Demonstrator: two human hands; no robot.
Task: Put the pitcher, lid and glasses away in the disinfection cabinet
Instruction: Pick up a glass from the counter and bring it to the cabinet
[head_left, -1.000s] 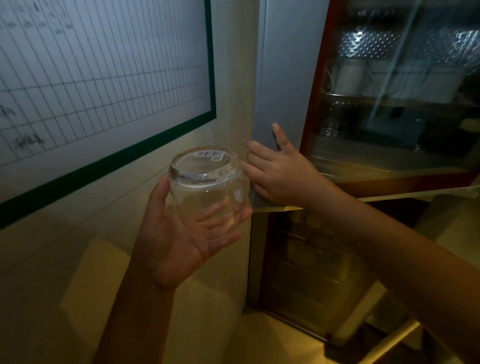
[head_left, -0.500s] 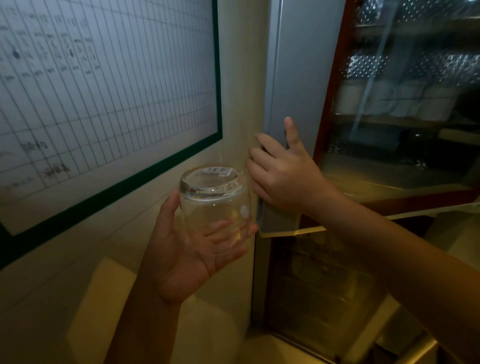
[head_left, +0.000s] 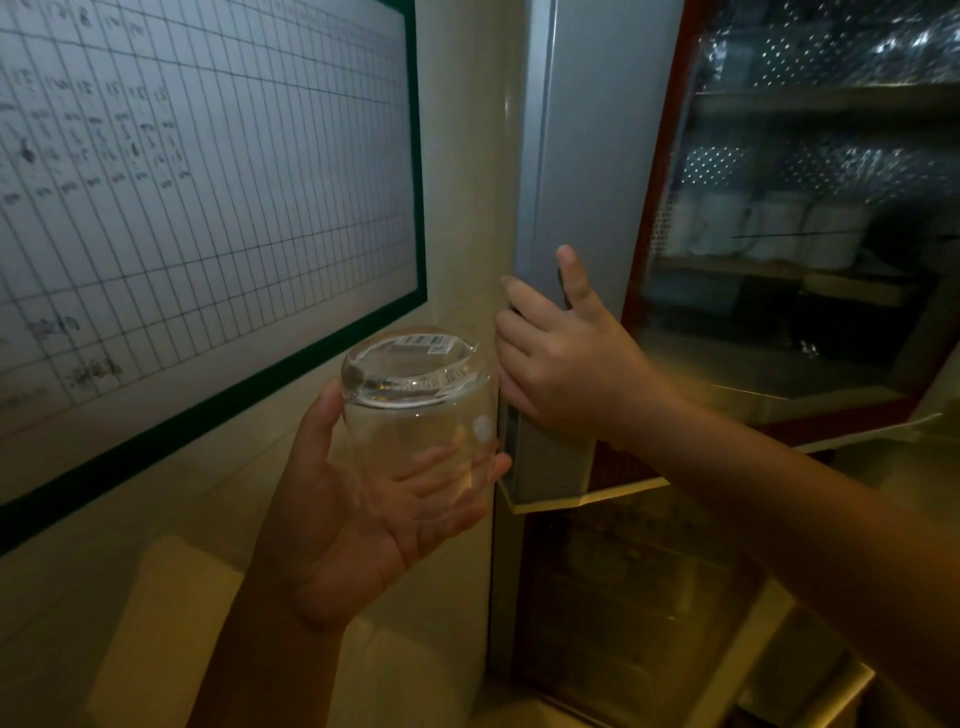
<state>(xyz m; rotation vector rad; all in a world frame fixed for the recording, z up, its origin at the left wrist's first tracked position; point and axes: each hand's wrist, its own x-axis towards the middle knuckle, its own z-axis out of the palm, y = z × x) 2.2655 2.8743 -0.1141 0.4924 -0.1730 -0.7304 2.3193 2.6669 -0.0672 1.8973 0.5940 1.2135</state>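
Observation:
My left hand (head_left: 332, 525) holds a clear glass (head_left: 415, 415) upside down, its thick base with a barcode sticker on top, thumb on the left side and fingers round the right. My right hand (head_left: 561, 358) grips the silver left edge of the disinfection cabinet's upper door (head_left: 576, 156), fingers curled round the edge and thumb lying on the door's front. The door's lower left corner stands slightly out from the cabinet body. Through its dark glass pane I see white mugs (head_left: 769, 234) on a shelf. No pitcher or lid is in sight.
A whiteboard (head_left: 197, 171) with a green frame and a handwritten grid hangs on the tiled wall to the left. Below the upper door is the cabinet's lower glass door (head_left: 623, 597). A pale ledge (head_left: 171, 623) sits low on the wall under my left arm.
My view has tilted up, so both hands and the cabinet sit lower in frame. My right hand has kept its grip on the door edge, and my left hand has kept hold of the glass.

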